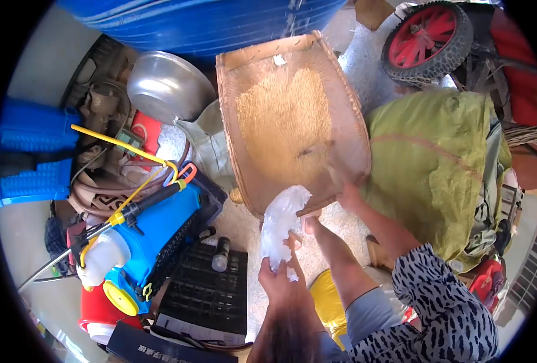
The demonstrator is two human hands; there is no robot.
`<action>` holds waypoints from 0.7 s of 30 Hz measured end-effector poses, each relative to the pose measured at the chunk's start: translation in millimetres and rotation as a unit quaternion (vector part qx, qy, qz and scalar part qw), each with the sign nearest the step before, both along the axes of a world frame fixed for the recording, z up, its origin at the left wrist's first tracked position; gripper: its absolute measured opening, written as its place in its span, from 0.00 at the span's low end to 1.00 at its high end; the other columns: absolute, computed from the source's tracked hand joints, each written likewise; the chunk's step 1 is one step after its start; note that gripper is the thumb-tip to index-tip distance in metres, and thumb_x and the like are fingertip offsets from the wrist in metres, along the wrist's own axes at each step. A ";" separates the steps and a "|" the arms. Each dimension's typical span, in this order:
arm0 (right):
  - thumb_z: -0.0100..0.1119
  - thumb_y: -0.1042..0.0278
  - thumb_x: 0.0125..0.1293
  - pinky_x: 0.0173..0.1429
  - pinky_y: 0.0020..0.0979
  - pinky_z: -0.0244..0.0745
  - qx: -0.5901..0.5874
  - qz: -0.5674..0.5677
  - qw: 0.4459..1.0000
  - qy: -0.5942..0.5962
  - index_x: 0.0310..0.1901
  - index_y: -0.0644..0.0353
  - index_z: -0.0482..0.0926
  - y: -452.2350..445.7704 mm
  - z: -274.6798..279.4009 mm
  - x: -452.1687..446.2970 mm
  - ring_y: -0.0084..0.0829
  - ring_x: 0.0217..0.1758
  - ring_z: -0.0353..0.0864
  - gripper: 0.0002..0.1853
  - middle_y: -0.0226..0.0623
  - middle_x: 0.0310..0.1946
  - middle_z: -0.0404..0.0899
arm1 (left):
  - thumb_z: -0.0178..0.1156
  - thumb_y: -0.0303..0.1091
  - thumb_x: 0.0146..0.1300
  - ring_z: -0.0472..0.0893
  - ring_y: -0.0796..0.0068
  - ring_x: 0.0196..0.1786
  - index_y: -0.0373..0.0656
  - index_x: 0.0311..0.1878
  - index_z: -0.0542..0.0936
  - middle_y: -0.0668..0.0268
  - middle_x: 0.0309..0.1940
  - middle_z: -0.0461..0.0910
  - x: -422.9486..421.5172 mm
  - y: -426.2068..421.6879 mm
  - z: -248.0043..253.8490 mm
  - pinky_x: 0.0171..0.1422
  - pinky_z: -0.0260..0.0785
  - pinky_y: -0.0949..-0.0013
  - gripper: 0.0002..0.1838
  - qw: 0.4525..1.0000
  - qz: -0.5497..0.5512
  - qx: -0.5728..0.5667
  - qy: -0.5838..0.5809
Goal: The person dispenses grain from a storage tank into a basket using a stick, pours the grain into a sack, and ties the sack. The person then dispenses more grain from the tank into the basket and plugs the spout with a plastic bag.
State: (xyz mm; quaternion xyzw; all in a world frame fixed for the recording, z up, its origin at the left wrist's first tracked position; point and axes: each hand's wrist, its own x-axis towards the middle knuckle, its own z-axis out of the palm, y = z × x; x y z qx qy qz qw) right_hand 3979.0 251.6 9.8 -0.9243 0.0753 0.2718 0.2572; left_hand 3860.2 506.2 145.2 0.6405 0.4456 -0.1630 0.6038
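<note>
A woven scoop-shaped basket holds a spread of golden grain, with a small dark patch near its lower right part. My left hand is closed on a crumpled translucent plastic bag, whose top reaches the basket's near rim. At the basket's lower right edge is my right hand, with its fingers blurred against the basket; whether they grip the rim cannot be made out.
A metal basin lies at the upper left, above a blue sprayer with a yellow hose. To the right are a full green sack and a red-spoked wheel. Blue sheeting lies beyond the basket; a black bottle stands nearer.
</note>
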 end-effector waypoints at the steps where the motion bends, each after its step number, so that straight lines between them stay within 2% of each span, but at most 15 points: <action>1: 0.50 0.72 0.53 0.55 0.44 0.64 -0.001 -0.001 1.000 -0.005 0.58 0.66 0.59 -1.9 -3.3 5.9 0.54 0.50 0.70 0.29 0.59 0.51 0.65 | 0.53 0.23 0.51 0.72 0.82 0.27 0.30 0.37 0.73 0.64 0.27 0.75 2.6 1.5 3.4 0.28 0.66 0.75 0.09 1.000 -0.001 -0.001 -0.005; 3: 0.49 0.69 0.53 0.55 0.45 0.64 -0.099 -0.016 0.995 -0.014 0.56 0.67 0.62 -7.6 -14.6 17.6 0.53 0.51 0.70 0.27 0.58 0.48 0.68 | 0.53 0.23 0.51 0.71 0.81 0.27 0.30 0.36 0.72 0.64 0.27 0.75 4.5 5.2 6.8 0.27 0.66 0.75 0.09 0.999 -0.049 0.014 0.009; 5: 0.50 0.67 0.54 0.52 0.45 0.66 -0.125 -0.085 0.985 0.081 0.50 0.70 0.66 19.5 4.4 75.7 0.50 0.51 0.71 0.23 0.57 0.43 0.72 | 0.53 0.23 0.51 0.71 0.82 0.27 0.31 0.36 0.72 0.64 0.26 0.75 10.1 5.8 10.4 0.26 0.66 0.75 0.09 0.999 -0.041 0.016 0.008; 6: 0.51 0.66 0.53 0.51 0.44 0.67 -0.024 -0.197 0.974 0.106 0.46 0.71 0.68 27.1 -11.5 97.2 0.49 0.50 0.71 0.21 0.57 0.40 0.74 | 0.53 0.23 0.51 0.71 0.82 0.27 0.31 0.35 0.72 0.64 0.26 0.75 10.6 5.6 8.8 0.26 0.66 0.75 0.08 0.999 -0.031 0.016 0.009; 7: 0.53 0.66 0.52 0.50 0.43 0.68 0.077 -0.304 0.941 0.129 0.42 0.73 0.70 31.1 -31.8 107.3 0.48 0.50 0.72 0.19 0.57 0.36 0.75 | 0.53 0.23 0.51 0.71 0.82 0.27 0.31 0.35 0.72 0.64 0.26 0.75 8.8 5.1 3.7 0.26 0.66 0.75 0.08 0.999 -0.029 0.020 0.012; 8: 0.53 0.66 0.52 0.50 0.43 0.68 0.079 -0.304 0.940 0.133 0.42 0.73 0.70 34.2 -47.9 102.7 0.48 0.50 0.72 0.19 0.57 0.36 0.75 | 0.54 0.24 0.51 0.71 0.82 0.26 0.31 0.35 0.72 0.65 0.26 0.74 5.6 4.8 -0.8 0.24 0.67 0.75 0.08 0.999 -0.026 0.019 -0.004; 9: 0.53 0.67 0.51 0.48 0.43 0.69 0.026 -0.144 0.976 0.161 0.40 0.72 0.70 35.3 -65.8 94.7 0.46 0.48 0.73 0.18 0.57 0.36 0.75 | 0.54 0.24 0.51 0.71 0.82 0.25 0.31 0.34 0.72 0.65 0.26 0.74 2.4 4.8 -3.4 0.23 0.67 0.76 0.07 0.999 -0.023 0.016 -0.019; 10: 0.54 0.68 0.51 0.47 0.43 0.69 -0.028 0.022 0.983 0.181 0.39 0.72 0.71 36.6 -73.8 89.9 0.44 0.47 0.75 0.16 0.57 0.35 0.75 | 0.54 0.24 0.51 0.71 0.82 0.25 0.31 0.34 0.72 0.65 0.26 0.74 3.1 3.5 -0.9 0.23 0.67 0.76 0.07 0.999 -0.025 0.018 -0.016; 12: 0.54 0.67 0.51 0.46 0.43 0.69 0.004 -0.131 0.941 0.311 0.40 0.68 0.73 59.4 1.1 82.7 0.45 0.43 0.76 0.16 0.55 0.36 0.75 | 0.53 0.25 0.51 0.71 0.82 0.25 0.31 0.35 0.72 0.65 0.26 0.74 9.4 0.3 10.8 0.22 0.67 0.75 0.09 0.999 0.002 -0.004 0.033; 13: 0.54 0.67 0.51 0.45 0.44 0.69 -0.011 -0.065 0.986 0.153 0.41 0.67 0.73 50.0 -5.5 55.4 0.47 0.41 0.76 0.16 0.55 0.35 0.75 | 0.53 0.25 0.51 0.71 0.82 0.25 0.31 0.35 0.72 0.65 0.26 0.74 8.3 0.1 14.6 0.22 0.67 0.75 0.09 1.000 0.003 -0.006 0.028; 14: 0.54 0.68 0.51 0.44 0.44 0.70 -0.024 0.005 1.000 -0.013 0.41 0.66 0.72 39.4 -9.1 29.5 0.49 0.39 0.76 0.16 0.55 0.34 0.75 | 0.53 0.25 0.51 0.72 0.81 0.26 0.31 0.36 0.72 0.65 0.27 0.75 5.4 0.6 17.5 0.23 0.67 0.74 0.09 1.000 -0.012 0.004 0.025; 16: 0.53 0.67 0.52 0.43 0.45 0.70 -0.066 -0.042 0.997 -0.026 0.43 0.67 0.71 41.5 45.0 12.1 0.54 0.36 0.74 0.17 0.56 0.32 0.75 | 0.53 0.25 0.52 0.72 0.81 0.26 0.31 0.37 0.73 0.64 0.27 0.75 4.3 4.3 32.1 0.24 0.67 0.74 0.10 1.000 -0.025 0.016 0.004; 18: 0.53 0.69 0.52 0.41 0.46 0.70 -0.137 -0.134 0.981 0.012 0.43 0.69 0.67 49.4 99.5 13.2 0.56 0.35 0.74 0.17 0.57 0.31 0.75 | 0.55 0.25 0.52 0.74 0.78 0.23 0.30 0.35 0.73 0.58 0.24 0.76 13.4 7.1 51.7 0.24 0.67 0.73 0.09 1.000 -0.011 0.012 -0.016; 19: 0.53 0.69 0.52 0.41 0.46 0.70 -0.134 -0.138 0.981 -0.011 0.43 0.69 0.67 50.0 117.5 16.6 0.56 0.35 0.74 0.17 0.57 0.31 0.75 | 0.56 0.25 0.51 0.75 0.75 0.26 0.29 0.36 0.73 0.57 0.25 0.77 25.5 8.0 70.9 0.28 0.68 0.70 0.10 0.999 -0.014 0.024 -0.017; 21: 0.53 0.69 0.53 0.37 0.45 0.71 -0.090 -0.160 0.981 -0.057 0.41 0.69 0.66 53.2 154.9 30.9 0.50 0.32 0.77 0.16 0.54 0.28 0.75 | 0.55 0.25 0.50 0.75 0.77 0.27 0.30 0.37 0.74 0.59 0.26 0.77 29.3 10.1 82.0 0.27 0.67 0.71 0.11 0.996 -0.023 0.047 -0.067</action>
